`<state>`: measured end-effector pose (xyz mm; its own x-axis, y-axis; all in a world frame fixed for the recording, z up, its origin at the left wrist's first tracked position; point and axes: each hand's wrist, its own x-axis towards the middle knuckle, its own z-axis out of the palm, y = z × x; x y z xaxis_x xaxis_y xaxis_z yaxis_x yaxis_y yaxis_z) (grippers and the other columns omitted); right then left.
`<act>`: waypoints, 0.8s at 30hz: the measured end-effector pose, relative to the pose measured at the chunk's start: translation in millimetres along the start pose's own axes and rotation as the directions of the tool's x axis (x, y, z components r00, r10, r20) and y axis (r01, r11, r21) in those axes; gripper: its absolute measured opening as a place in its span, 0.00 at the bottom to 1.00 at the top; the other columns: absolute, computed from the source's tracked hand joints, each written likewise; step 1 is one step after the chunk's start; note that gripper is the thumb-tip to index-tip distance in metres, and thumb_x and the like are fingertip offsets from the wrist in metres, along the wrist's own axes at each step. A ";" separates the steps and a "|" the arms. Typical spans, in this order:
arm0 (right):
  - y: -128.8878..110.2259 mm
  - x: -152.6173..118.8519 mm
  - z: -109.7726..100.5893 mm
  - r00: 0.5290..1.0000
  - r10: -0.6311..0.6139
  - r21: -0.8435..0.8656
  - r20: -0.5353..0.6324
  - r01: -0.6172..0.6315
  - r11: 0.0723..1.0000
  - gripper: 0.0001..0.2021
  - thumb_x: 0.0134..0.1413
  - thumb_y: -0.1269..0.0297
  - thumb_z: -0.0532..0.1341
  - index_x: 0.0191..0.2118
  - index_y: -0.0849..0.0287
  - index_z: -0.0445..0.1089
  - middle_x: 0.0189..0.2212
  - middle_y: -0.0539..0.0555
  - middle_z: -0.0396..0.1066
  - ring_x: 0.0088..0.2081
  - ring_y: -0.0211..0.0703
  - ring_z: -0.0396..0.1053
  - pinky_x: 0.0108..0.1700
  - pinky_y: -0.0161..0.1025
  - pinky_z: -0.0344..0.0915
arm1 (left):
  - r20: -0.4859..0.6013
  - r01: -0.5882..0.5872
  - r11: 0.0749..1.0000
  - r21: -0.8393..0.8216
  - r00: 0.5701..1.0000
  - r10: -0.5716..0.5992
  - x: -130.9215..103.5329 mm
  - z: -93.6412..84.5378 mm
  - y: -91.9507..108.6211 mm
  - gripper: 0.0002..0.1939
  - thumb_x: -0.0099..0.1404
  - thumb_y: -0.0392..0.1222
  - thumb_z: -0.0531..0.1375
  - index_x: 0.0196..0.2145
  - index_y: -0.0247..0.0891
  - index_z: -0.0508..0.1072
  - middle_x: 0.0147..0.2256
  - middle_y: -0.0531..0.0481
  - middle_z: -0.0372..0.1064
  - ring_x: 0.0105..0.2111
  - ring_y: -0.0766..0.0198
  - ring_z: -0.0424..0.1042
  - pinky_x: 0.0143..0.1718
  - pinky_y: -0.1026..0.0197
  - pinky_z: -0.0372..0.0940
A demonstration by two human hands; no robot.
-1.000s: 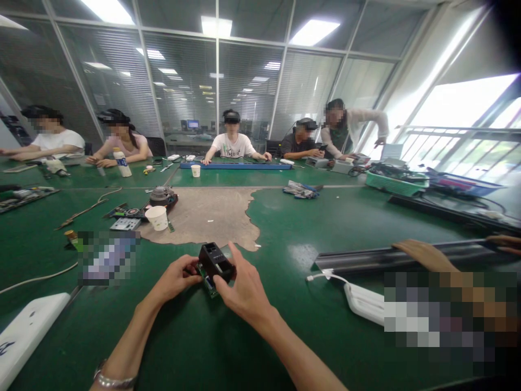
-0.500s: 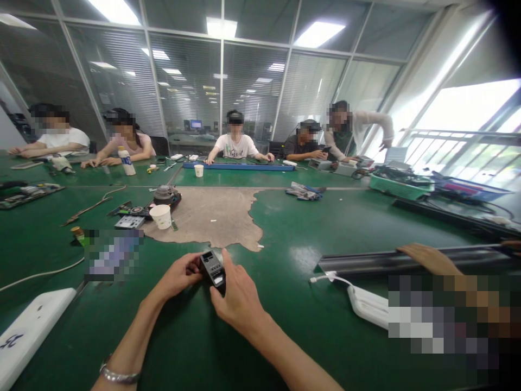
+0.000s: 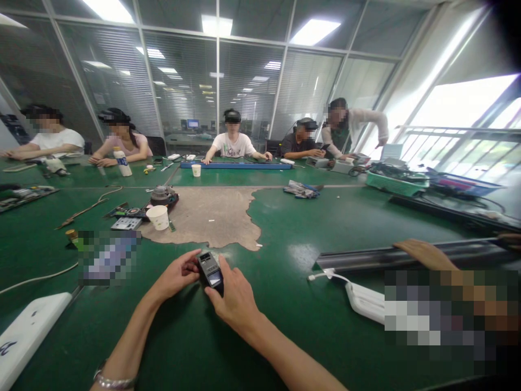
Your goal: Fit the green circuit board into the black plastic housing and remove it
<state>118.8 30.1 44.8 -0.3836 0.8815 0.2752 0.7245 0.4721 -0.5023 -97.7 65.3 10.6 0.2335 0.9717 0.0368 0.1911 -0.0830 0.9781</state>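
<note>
Between my hands is a small black-and-grey handheld device (image 3: 210,269), with what looks like a little display at its near end. Its exact kind is too small to make out. My left hand (image 3: 181,275) pinches the left side with curled fingers. On the opposite side my right hand (image 3: 235,290) grips it between thumb and fingers, some of them hidden behind it. The device is held tilted, low over the green table (image 3: 280,304).
Beyond my hands lies a bare brown patch (image 3: 211,212) with a paper cup (image 3: 158,217) and electronic parts (image 3: 164,195). White power banks (image 3: 35,331) flank me. A neighbour's hand (image 3: 425,253) rests on a long black profile (image 3: 358,258). Several people sit or stand across the table.
The whole view has shifted slightly left and up. The device has turned a little in my hands, and the glare on its display differs. Both hands keep their hold.
</note>
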 end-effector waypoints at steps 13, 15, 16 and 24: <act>9.4 13.8 -25.7 0.967 0.046 0.185 -0.252 0.001 0.983 0.38 0.54 0.59 0.57 0.66 0.61 0.39 0.51 0.59 0.66 0.51 0.49 0.64 0.52 0.45 0.60 | -0.038 0.032 0.997 0.065 0.999 -0.029 0.2 2.9 2.8 0.32 0.55 0.37 0.61 0.57 0.38 0.61 0.44 0.46 0.65 0.37 0.64 0.69 0.41 0.55 0.66; 19.2 17.7 -30.4 0.964 0.110 0.128 -0.241 -0.081 0.988 0.39 0.53 0.59 0.58 0.66 0.64 0.38 0.48 0.60 0.68 0.50 0.50 0.65 0.51 0.44 0.60 | -0.055 0.038 0.996 0.084 0.998 -0.034 0.4 2.6 1.4 0.32 0.55 0.37 0.61 0.57 0.38 0.61 0.45 0.45 0.64 0.37 0.64 0.68 0.42 0.55 0.66; 24.5 19.2 -31.9 0.964 0.145 0.089 -0.224 -0.128 0.988 0.40 0.52 0.59 0.58 0.66 0.65 0.39 0.47 0.61 0.69 0.49 0.51 0.66 0.50 0.44 0.61 | -0.059 0.040 0.995 0.093 0.998 -0.035 0.9 2.1 0.2 0.31 0.55 0.38 0.61 0.57 0.38 0.61 0.46 0.45 0.64 0.37 0.64 0.68 0.42 0.55 0.66; 46.4 20.0 -35.0 0.962 0.256 -0.175 -0.095 -0.269 0.947 0.43 0.51 0.56 0.59 0.66 0.68 0.36 0.40 0.62 0.71 0.43 0.53 0.69 0.43 0.42 0.61 | -0.050 0.047 0.988 0.148 0.998 -0.040 3.2 -0.1 -0.8 0.31 0.55 0.39 0.60 0.57 0.37 0.62 0.46 0.43 0.66 0.37 0.63 0.69 0.42 0.56 0.66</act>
<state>164.8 69.5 55.6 -0.1296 0.9682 0.2138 0.8898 0.2087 -0.4059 -97.2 68.5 9.9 0.1780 0.9840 0.0077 0.3407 -0.0690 0.9377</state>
